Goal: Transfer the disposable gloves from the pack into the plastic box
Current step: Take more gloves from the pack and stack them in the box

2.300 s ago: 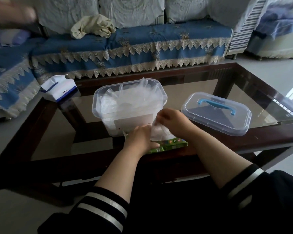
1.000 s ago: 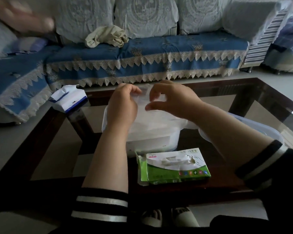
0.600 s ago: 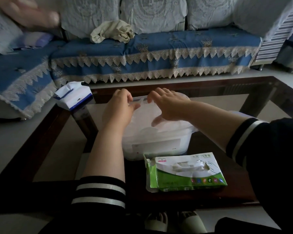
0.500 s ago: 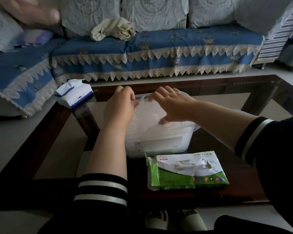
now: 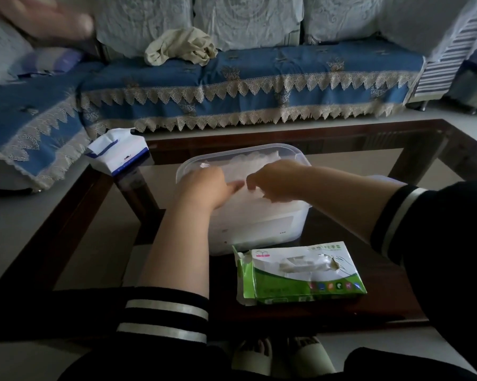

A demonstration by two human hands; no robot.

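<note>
A clear plastic box (image 5: 245, 148) stands on the glass table, filled with thin translucent disposable gloves (image 5: 255, 162). My left hand (image 5: 204, 187) and my right hand (image 5: 277, 182) are both down inside the box on top of the pile. Their fingers curl into the glove film, with the fingertips partly hidden. The green and white glove pack (image 5: 300, 273) lies flat in front of the box, its torn top showing more gloves inside.
The box's clear lid (image 5: 383, 179) shows behind my right forearm. A blue and white tissue pack (image 5: 116, 152) sits at the table's far left corner. A blue covered sofa (image 5: 245, 75) runs behind the table. Another person's blurred hand (image 5: 53, 20) is at top left.
My hands lifted a glove from the pack, carried it over the box and have now lowered into the box with it. The view has shifted a little.
</note>
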